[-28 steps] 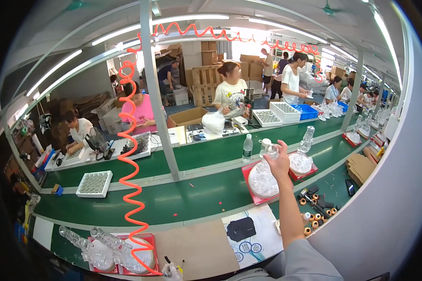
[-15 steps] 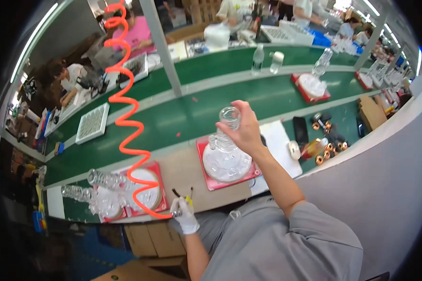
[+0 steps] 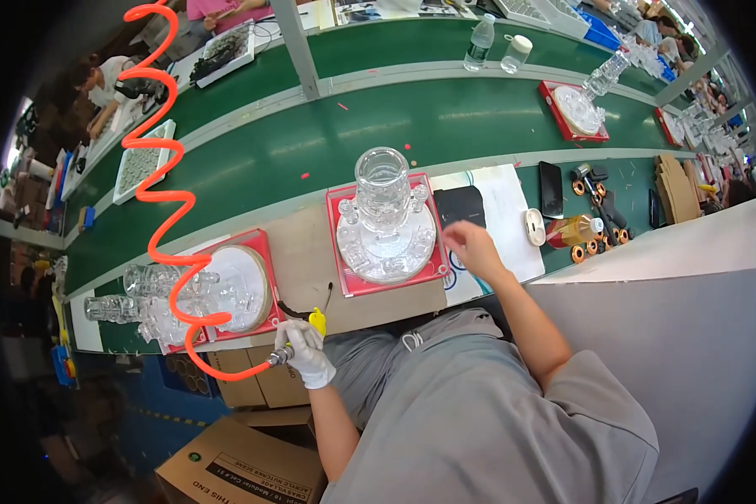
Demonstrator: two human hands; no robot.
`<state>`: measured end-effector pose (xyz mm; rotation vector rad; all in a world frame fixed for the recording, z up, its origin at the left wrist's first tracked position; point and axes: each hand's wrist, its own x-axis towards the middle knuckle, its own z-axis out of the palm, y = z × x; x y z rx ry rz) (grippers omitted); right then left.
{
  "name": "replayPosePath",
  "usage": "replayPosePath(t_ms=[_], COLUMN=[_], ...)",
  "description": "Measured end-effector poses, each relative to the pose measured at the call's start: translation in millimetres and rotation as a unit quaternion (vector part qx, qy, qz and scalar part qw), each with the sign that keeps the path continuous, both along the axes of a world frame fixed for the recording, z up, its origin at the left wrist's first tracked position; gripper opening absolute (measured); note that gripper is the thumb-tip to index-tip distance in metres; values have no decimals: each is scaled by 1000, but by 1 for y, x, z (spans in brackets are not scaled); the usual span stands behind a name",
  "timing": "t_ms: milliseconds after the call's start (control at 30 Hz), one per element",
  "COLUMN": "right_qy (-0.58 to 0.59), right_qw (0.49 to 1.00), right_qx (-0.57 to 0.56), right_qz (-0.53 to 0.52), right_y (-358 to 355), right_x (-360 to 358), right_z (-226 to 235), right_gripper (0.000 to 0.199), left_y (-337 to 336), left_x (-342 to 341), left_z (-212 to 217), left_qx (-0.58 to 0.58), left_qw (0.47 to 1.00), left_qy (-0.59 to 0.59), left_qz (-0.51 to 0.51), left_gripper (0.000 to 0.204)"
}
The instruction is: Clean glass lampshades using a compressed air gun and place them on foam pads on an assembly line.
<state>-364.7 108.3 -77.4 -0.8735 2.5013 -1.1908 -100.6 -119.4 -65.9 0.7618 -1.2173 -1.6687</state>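
So right in the middle sits a clear glass piece with a wide round base and a tall cylinder neck (image 3: 384,220), standing upright on a red square tray (image 3: 344,277), and I'll place everything off that tray. Just to the tray's right the bare right hand (image 3: 470,249) hovers over a white printed sheet (image 3: 500,210), fingers loosely curled and holding nothing, close to the glass but not touching it. Down and to the left of the tray, off the bench edge, the white-gloved left hand (image 3: 307,353) is clamped around a small air tool with a yellow trigger and thin black nozzle (image 3: 311,323), and a bright orange coiled hose (image 3: 164,181) runs from it up past the tray's left side. So the hands are well apart, one on each side of the tray. Left of the tray is a second red tray with more clear glass parts piled on it (image 3: 218,290). Behind the tray runs the green conveyor belt (image 3: 445,122). Further right of the tray are a black phone (image 3: 551,189), a small amber bottle (image 3: 573,229) and some copper-coloured rings (image 3: 592,246)
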Motion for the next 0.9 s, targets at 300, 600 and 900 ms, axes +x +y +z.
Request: replayPosePath(t_ms=[300, 600, 900], right_qy=[-2, -53, -64], right_qw=[989, 987, 996], right_qx=[101, 98, -30], right_qz=[108, 114, -54], right_y=[22, 15, 12], right_x=[13, 6, -2], right_z=[-27, -49, -51], right_gripper=[18, 18, 26], left_y=[-4, 11, 13], left_x=[-12, -16, -21], left_z=[1, 9, 9], left_qx=[-35, -16, -33], left_qw=[999, 998, 996], left_qy=[-23, -62, -81], left_qz=[-16, -25, -17], left_gripper=[24, 24, 23])
